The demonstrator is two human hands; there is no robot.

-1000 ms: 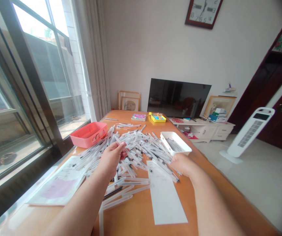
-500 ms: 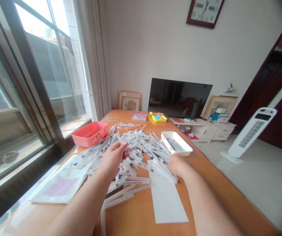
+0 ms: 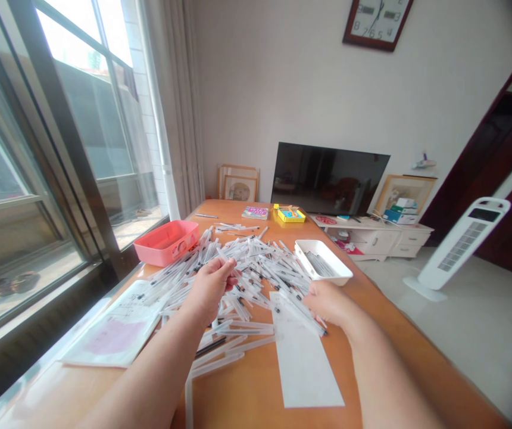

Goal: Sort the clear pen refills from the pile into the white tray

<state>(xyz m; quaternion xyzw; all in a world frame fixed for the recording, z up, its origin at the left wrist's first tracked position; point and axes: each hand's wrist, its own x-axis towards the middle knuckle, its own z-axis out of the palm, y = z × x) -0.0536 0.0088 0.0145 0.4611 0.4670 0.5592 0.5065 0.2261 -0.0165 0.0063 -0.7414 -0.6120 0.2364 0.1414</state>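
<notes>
Spread over the middle of the table is a large pile of translucent white pen barrels (image 3: 256, 262), several with black ends. My left hand (image 3: 214, 283) is closed above it, thumb and fingers pinched on what looks like a clear pen barrel (image 3: 221, 254); its far end blends into the pile. At the pile's right edge, my right hand (image 3: 327, 302) has its fingers curled down among the pens, just in front of the white basket (image 3: 343, 275). Its fingertips are partly hidden, so what they grip is unclear. Grey, slim pens (image 3: 321, 264) lie inside that basket.
A pink basket (image 3: 166, 243) stands left of the pile, behind a paper booklet (image 3: 115, 336). A white paper strip (image 3: 307, 369) lies between my arms. Further back are a purple book (image 3: 256, 213) and a yellow box (image 3: 289, 214). The table's right edge runs beside my right arm.
The whole view has shifted slightly. My right hand has drawn back a little from the white basket's corner, its fingers showing more. The left hand keeps its pinch almost in place.
</notes>
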